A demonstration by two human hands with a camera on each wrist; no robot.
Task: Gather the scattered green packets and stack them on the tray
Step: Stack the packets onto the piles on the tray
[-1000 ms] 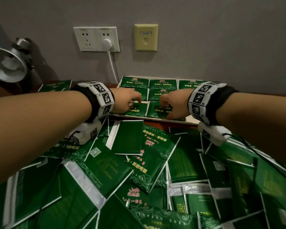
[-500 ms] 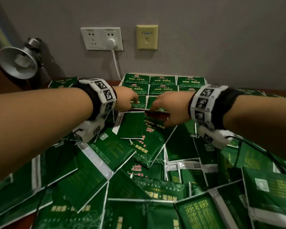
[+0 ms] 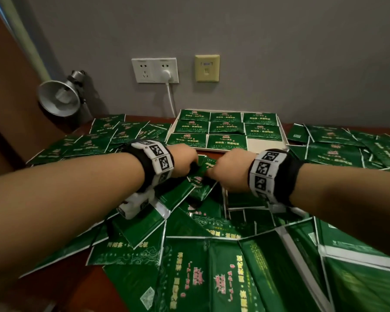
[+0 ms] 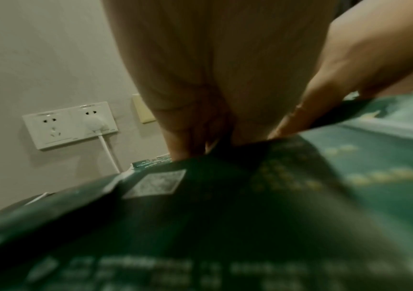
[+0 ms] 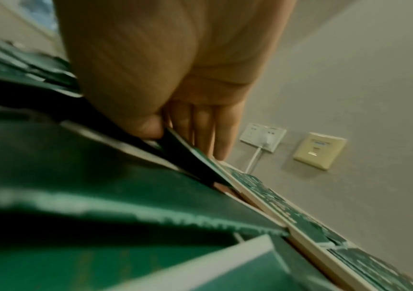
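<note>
Though both hands (image 3: pixel 182 159) (image 3: pixel 229 168) pinch a packet (image 3: pixel 204 164), its print blurs.

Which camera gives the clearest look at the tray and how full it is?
The head view: it shows the whole tray, eight packets laid in rows and one bare slot at its near right corner. The right wrist view catches only the tray's near rim edge-on. The left wrist view shows at most a sliver behind the fingers.
</note>
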